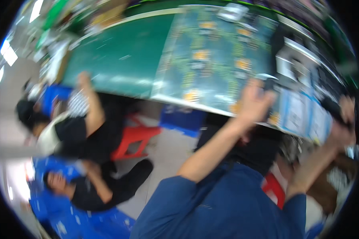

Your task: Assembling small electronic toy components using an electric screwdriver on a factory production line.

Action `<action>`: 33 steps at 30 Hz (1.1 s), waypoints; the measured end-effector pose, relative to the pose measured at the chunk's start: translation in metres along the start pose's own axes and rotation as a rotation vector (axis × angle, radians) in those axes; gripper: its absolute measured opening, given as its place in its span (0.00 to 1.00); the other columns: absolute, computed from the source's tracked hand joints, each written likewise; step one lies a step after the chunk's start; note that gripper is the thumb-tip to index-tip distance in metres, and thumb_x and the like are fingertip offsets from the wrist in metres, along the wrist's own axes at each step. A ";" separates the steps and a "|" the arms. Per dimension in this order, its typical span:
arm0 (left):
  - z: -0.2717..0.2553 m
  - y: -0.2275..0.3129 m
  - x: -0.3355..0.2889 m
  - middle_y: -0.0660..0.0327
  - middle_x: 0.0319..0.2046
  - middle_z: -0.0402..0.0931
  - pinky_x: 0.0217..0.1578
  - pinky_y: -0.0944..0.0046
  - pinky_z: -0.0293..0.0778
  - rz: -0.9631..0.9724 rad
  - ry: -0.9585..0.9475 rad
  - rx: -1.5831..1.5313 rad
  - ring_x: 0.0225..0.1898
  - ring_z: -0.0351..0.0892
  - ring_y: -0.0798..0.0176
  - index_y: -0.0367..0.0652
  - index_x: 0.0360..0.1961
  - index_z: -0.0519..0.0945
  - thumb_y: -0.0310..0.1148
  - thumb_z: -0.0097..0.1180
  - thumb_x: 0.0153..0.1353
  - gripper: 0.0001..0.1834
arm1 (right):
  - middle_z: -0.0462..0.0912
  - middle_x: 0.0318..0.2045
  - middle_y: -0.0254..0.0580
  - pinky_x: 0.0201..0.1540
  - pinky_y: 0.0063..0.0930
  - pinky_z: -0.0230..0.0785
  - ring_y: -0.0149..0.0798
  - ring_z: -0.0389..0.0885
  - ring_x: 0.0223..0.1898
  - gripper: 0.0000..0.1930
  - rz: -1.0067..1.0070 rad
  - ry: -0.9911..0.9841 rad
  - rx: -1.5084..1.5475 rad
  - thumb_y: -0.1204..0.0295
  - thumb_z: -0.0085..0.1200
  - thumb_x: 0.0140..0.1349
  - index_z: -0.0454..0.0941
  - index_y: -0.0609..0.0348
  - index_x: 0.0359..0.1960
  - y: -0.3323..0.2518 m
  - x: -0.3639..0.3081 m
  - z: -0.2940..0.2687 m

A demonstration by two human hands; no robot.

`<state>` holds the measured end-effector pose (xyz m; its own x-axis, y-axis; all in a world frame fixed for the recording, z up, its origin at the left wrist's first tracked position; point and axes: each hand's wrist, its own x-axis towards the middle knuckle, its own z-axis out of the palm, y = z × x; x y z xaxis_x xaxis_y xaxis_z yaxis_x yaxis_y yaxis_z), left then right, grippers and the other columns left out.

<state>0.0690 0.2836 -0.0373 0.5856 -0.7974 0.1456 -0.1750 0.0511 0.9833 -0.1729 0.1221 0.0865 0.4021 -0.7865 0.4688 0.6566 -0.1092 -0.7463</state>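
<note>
My left hand (256, 102) is over the near edge of the bench, its fingers apart as far as the blur shows. Just beyond its fingertips lies a small dark object with a pale rim (270, 82), which I cannot name. Under and beside the hand spreads a printed sheet (217, 51) with green, orange and grey patches. At the far right my right hand (342, 129) is smeared by motion, beside a dark shape (332, 107); whether it grips that is unclear. Blue-edged white papers (303, 113) lie between my hands.
A green mat (119, 55) covers the bench to the left. Grey and black equipment (293, 65) stands at the right. A red stool (135, 137) and a blue bin (182, 119) are below the edge. Two people sit at the left, one (68, 127) with an arm on the bench.
</note>
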 end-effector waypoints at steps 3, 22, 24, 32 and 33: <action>-0.036 -0.001 0.000 0.54 0.40 0.80 0.38 0.60 0.83 -0.359 -0.059 -0.811 0.36 0.83 0.62 0.39 0.51 0.70 0.28 0.59 0.62 0.17 | 0.63 0.23 0.32 0.33 0.25 0.55 0.29 0.61 0.24 0.09 -0.213 -0.050 -0.148 0.69 0.45 0.67 0.68 0.56 0.28 0.049 0.030 0.100; -0.026 0.016 0.000 0.49 0.38 0.83 0.36 0.61 0.85 -0.329 -0.117 -0.680 0.33 0.86 0.60 0.35 0.45 0.75 0.28 0.62 0.62 0.13 | 0.74 0.14 0.34 0.16 0.19 0.60 0.26 0.70 0.12 0.11 -0.116 0.223 -0.535 0.79 0.65 0.56 0.72 0.59 0.26 0.071 0.056 0.147; -0.026 0.015 0.002 0.49 0.38 0.83 0.36 0.61 0.85 -0.346 -0.122 -0.686 0.33 0.86 0.59 0.35 0.45 0.75 0.28 0.62 0.62 0.14 | 0.74 0.14 0.34 0.16 0.20 0.60 0.27 0.70 0.12 0.11 -0.064 0.208 -0.483 0.78 0.66 0.56 0.73 0.60 0.26 0.070 0.061 0.145; -0.020 0.017 0.001 0.50 0.41 0.83 0.34 0.64 0.84 -0.334 -0.142 -0.640 0.33 0.85 0.63 0.35 0.44 0.77 0.27 0.63 0.61 0.13 | 0.66 0.20 0.32 0.27 0.27 0.61 0.27 0.63 0.17 0.08 -0.134 -0.141 -0.041 0.68 0.42 0.68 0.71 0.58 0.35 0.059 0.022 0.137; -0.021 0.019 0.001 0.54 0.38 0.83 0.34 0.66 0.83 -0.328 -0.136 -0.656 0.33 0.84 0.66 0.35 0.43 0.77 0.26 0.63 0.61 0.12 | 0.66 0.20 0.33 0.27 0.27 0.62 0.28 0.64 0.17 0.08 -0.117 -0.099 -0.125 0.68 0.42 0.68 0.70 0.58 0.35 0.061 0.014 0.146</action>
<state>0.0831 0.2961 -0.0165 0.4160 -0.8985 -0.1397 0.5257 0.1122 0.8433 -0.0342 0.1927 0.1166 0.3929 -0.7009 0.5953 0.6206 -0.2757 -0.7341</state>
